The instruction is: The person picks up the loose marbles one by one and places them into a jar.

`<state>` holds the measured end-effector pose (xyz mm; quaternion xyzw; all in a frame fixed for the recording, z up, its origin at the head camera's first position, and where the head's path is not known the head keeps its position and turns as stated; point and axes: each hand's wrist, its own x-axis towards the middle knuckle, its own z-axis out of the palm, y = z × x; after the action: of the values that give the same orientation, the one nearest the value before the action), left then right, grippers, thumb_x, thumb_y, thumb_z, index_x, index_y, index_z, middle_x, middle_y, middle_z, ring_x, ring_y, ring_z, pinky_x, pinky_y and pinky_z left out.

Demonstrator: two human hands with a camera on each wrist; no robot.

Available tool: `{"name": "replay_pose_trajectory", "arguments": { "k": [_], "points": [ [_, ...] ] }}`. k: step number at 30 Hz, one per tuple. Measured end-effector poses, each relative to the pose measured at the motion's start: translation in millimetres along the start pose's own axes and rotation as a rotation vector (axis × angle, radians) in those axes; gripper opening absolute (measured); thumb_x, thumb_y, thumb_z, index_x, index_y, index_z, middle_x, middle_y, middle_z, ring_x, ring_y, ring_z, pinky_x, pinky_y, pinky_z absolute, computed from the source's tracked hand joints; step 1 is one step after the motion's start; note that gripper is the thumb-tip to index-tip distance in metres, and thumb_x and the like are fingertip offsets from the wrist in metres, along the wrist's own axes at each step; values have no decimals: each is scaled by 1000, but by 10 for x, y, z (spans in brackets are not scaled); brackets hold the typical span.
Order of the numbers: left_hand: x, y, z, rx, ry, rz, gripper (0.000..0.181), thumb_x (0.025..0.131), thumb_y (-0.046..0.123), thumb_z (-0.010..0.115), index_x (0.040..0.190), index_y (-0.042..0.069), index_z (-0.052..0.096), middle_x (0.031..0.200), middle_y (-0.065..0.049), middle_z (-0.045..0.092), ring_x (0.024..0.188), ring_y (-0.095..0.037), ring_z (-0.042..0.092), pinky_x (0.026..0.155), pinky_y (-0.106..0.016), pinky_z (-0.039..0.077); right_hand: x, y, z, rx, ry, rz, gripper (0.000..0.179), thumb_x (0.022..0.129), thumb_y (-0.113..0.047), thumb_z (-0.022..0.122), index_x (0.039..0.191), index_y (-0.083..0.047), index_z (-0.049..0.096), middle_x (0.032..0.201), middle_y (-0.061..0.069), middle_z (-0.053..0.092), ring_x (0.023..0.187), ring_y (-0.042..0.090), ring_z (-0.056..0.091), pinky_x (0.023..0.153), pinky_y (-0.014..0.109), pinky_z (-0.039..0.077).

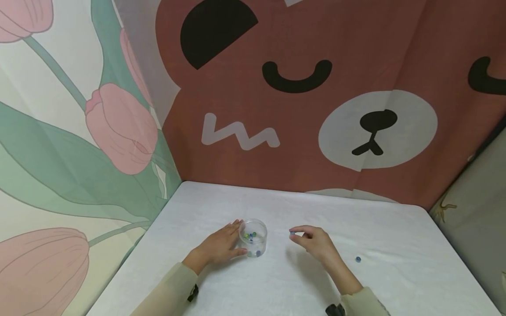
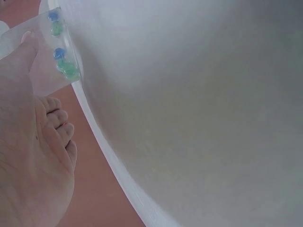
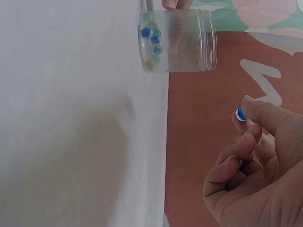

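A clear plastic jar without a lid stands upright on the white table, with several green and blue glass marbles at its bottom. My left hand holds the jar's left side, its thumb in front and its fingers toward the back. To the right of the jar, my right hand is raised above the table. It pinches a blue and white marble between thumb and index finger, apart from the jar. Another blue marble lies on the cloth, right of my right forearm.
White cloth covers the table. Behind it hangs a brown curtain with a bear's face, and a tulip-patterned curtain borders the left side. A grey-green panel stands along the right.
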<state>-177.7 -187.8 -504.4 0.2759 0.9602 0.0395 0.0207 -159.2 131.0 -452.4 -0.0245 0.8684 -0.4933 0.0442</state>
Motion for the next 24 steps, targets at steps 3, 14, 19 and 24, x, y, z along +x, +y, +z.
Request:
{"name": "replay_pose_trajectory", "arguments": {
  "k": [3, 14, 19, 24],
  "points": [
    [1, 5, -1, -5, -5, -3, 93, 87, 73, 27, 150, 7, 13, 157, -2, 11, 144, -17, 10, 118, -34, 15, 7, -21, 50, -5, -5, -8, 21, 76, -39, 75, 95, -31, 72, 57, -3, 45, 51, 12, 38, 42, 23, 31],
    [-3, 11, -8, -10, -3, -3, 92, 87, 72, 29, 150, 7, 14, 157, -3, 12, 144, -18, 10, 118, -34, 16, 71, -185, 248, 11, -23, -69, 18, 76, -34, 76, 94, -29, 73, 55, -3, 44, 49, 10, 35, 41, 21, 29],
    [-4, 16, -11, -9, -1, -2, 92, 87, 72, 30, 149, 6, 15, 156, -4, 13, 144, -18, 11, 118, -35, 16, 108, -245, 326, 23, -34, -81, 19, 77, -32, 76, 95, -27, 74, 54, -4, 45, 48, 10, 37, 41, 21, 29],
    [-1, 18, -24, -5, -9, -8, 91, 87, 71, 30, 150, 7, 14, 156, -3, 13, 144, -18, 10, 118, -34, 16, 155, -301, 410, 15, -31, -105, 19, 78, -27, 75, 96, -22, 74, 53, -4, 44, 47, 11, 38, 41, 21, 29]
  ]
}}
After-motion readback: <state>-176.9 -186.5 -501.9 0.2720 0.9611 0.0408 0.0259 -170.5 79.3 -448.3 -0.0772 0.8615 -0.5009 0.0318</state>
